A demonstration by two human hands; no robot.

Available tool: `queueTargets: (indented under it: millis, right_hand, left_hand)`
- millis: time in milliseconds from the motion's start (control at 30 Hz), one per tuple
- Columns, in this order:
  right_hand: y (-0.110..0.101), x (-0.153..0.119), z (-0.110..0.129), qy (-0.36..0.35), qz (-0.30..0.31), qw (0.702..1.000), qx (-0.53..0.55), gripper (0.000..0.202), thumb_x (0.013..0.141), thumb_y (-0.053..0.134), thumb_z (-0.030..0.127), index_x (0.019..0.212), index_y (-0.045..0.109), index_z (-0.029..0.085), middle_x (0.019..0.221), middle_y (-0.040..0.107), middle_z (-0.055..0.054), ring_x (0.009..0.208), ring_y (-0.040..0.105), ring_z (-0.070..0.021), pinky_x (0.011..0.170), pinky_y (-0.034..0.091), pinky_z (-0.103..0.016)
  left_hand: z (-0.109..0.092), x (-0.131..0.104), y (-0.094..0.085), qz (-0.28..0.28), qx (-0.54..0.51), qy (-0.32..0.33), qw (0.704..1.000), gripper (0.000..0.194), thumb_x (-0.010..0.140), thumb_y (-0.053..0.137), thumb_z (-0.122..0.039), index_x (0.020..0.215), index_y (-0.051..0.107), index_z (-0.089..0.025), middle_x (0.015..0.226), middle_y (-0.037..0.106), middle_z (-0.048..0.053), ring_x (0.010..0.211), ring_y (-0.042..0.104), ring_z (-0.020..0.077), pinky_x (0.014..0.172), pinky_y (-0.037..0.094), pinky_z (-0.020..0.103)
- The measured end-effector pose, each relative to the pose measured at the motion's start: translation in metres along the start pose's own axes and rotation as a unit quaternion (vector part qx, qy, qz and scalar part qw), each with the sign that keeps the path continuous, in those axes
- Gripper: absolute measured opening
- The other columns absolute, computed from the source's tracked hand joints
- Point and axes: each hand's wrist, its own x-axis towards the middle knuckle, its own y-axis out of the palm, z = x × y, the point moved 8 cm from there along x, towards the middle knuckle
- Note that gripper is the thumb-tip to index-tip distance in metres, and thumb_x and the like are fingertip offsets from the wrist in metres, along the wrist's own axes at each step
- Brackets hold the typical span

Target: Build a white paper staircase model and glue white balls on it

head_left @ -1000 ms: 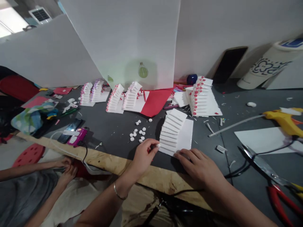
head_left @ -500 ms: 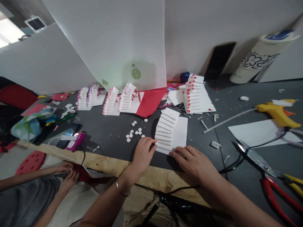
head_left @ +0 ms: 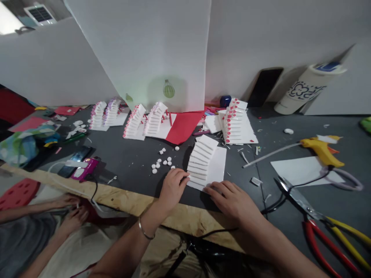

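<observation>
A fan of stepped white foam strips (head_left: pixel 199 164) stands on a white board (head_left: pixel 218 164) in front of me. At its lower left edge, my left hand (head_left: pixel 174 188) pinches a small white piece (head_left: pixel 188 176) between thumb and forefinger, against the end of a strip. My right hand (head_left: pixel 232 197) lies with fingers extended, its fingertips touching the board's near edge; nothing shows in it. Several small white round pieces (head_left: pixel 165 162) are scattered on the table just beyond my left hand.
Similar stepped models with red tips (head_left: pixel 234 125) and pink tips (head_left: pixel 135 121) stand behind. On the right lie a yellow glue gun (head_left: pixel 321 151), scissors (head_left: pixel 301 199) and a tumbler (head_left: pixel 304 90). A pink power adapter (head_left: pixel 85 169) is left, near another person's hands (head_left: pixel 74 216).
The view has shifted slightly, so the scene sits somewhat further left. My left hand keeps its pinch at the strip edge, and my right hand stays by the board.
</observation>
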Motion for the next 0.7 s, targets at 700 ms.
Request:
queueTargets:
  millis: [700]
  right_hand:
    - [-0.038, -0.029, -0.022, 0.197, -0.003, 0.979, -0.043, 0.027, 0.097, 0.045, 0.029, 0.113, 0.066, 0.023, 0.103, 0.069, -0.009, 0.092, 0.063, -0.0237, 0.082, 0.049, -0.039]
  left_hand:
    - [0.001, -0.006, 0.000, -0.069, 0.002, 0.057, 0.996, 0.014, 0.089, 0.053, -0.011, 0.095, 0.062, -0.019, 0.095, 0.067, 0.005, 0.090, 0.062, 0.0192, 0.079, 0.054, 0.035]
